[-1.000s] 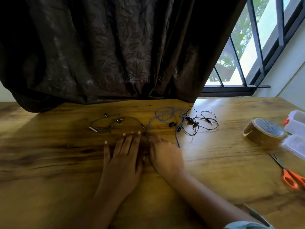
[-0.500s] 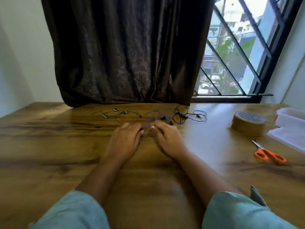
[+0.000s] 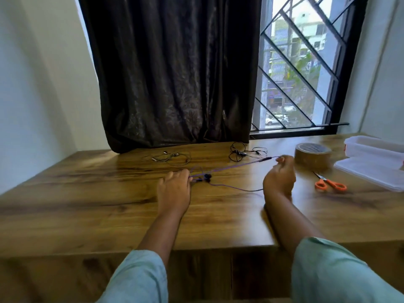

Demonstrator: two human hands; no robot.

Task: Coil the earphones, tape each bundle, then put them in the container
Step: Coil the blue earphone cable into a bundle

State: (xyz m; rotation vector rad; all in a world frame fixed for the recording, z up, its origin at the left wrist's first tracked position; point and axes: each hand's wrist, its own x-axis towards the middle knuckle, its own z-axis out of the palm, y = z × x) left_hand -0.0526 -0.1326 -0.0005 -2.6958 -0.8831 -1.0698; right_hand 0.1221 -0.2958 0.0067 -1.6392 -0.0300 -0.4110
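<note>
A purple earphone cable (image 3: 231, 167) is stretched across the wooden table (image 3: 87, 193) between my two hands. My left hand (image 3: 173, 189) pinches its earbud end at the table's middle. My right hand (image 3: 279, 177) pinches the plug end, pulled out to the right near the tape. A grey earphone set (image 3: 170, 157) lies loose at the back left. A black tangled set (image 3: 242, 152) lies at the back centre. A roll of brown tape (image 3: 312, 154) stands to the right, and the clear plastic container (image 3: 373, 149) sits at the far right.
Orange-handled scissors (image 3: 330, 184) lie right of my right hand. A clear lid (image 3: 369, 174) lies flat in front of the container. A dark curtain (image 3: 175, 73) hangs behind the table, beside a barred window. The table's front edge is just below my forearms.
My hands were together at the table's middle. Now the right hand has drawn the purple cable's plug end out to the right while the left stays holding the other end.
</note>
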